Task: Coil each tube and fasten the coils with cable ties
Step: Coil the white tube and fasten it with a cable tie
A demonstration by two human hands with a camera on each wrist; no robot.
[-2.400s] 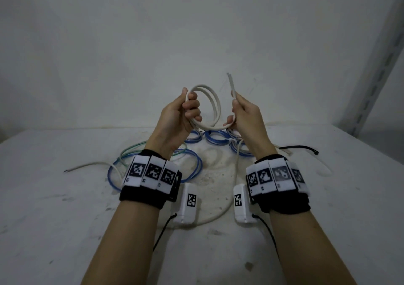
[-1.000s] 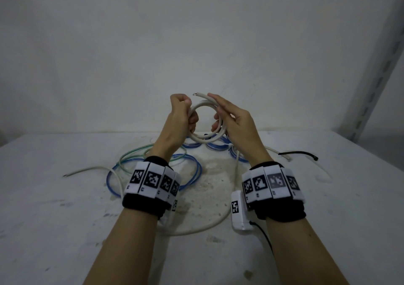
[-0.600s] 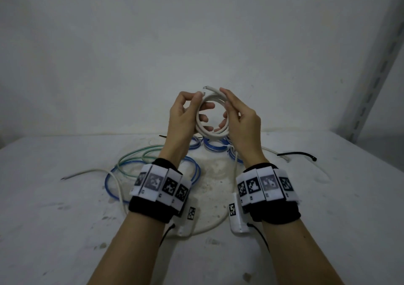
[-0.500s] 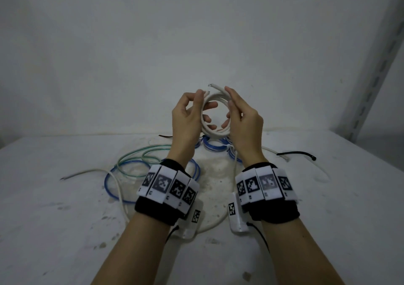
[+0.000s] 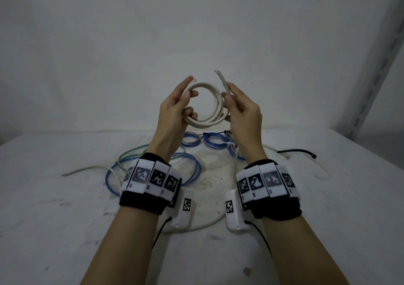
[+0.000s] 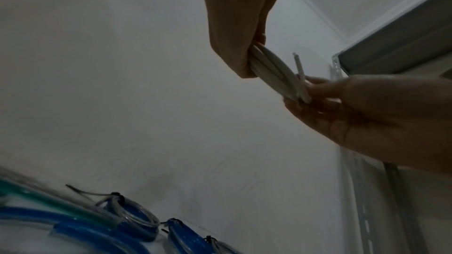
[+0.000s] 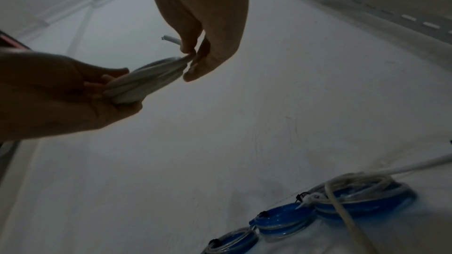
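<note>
1. Holding the white tube coil (image 5: 207,107) up between them, both hands are raised above the tabletop (image 5: 65,219), which is the landmark for what follows.
2. On the coil's left side, the left hand (image 5: 172,110) has its fingers curled round the stacked loops, with the thumb lying along the top.
3. On the coil's right side, the right hand (image 5: 242,112) pinches the loops between thumb and fingers; one free tube end (image 5: 222,81) sticks up past its fingertips.
4. Seen from the left wrist, the loops lie pressed flat together, running from one hand across to the other.
5. Down on the tabletop, under the left forearm, lie loose blue tubing (image 5: 192,171) and green tubing (image 5: 131,153), uncoiled.
6. Farther back on the tabletop, beneath the raised hands, sit small blue coils (image 7: 281,221) fastened with black ties.
7. Off to the right of those coils on the tabletop lies a black cable tie (image 5: 297,151).
</note>
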